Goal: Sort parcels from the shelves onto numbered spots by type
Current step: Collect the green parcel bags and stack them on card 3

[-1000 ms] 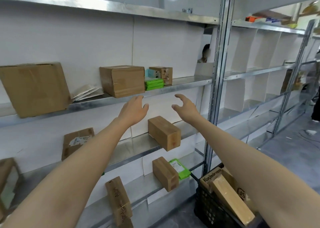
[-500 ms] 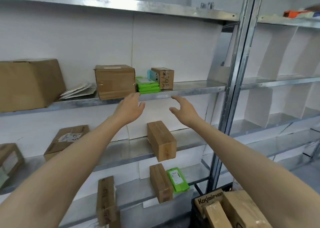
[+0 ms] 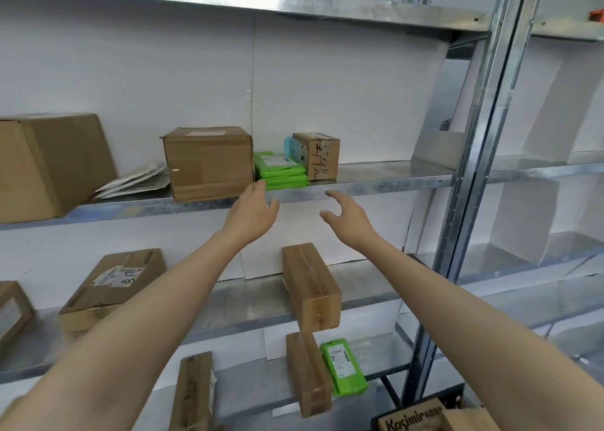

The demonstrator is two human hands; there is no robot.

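Observation:
Both my arms reach up toward the upper shelf [image 3: 376, 182]. My left hand [image 3: 253, 213] is open, its fingertips at the shelf edge just below a stack of green flat parcels [image 3: 281, 170]. My right hand [image 3: 348, 213] is open with spread fingers, a little below the shelf edge, holding nothing. Left of the green stack stands a medium cardboard box [image 3: 209, 162]; right of it a small box with handwriting [image 3: 318, 156], with a pale blue item [image 3: 291, 146] behind.
A large box [image 3: 49, 166] and flat white envelopes [image 3: 137, 180] lie at the upper shelf's left. The middle shelf holds a labelled box [image 3: 114, 283] and an oblong box [image 3: 310, 286]. Lower down are more boxes and a green parcel [image 3: 343, 367]. A metal upright [image 3: 464, 201] stands at right.
Both hands have risen toward the upper shelf edge and the green stack; the view has moved closer and to the left. Nothing has been taken hold of.

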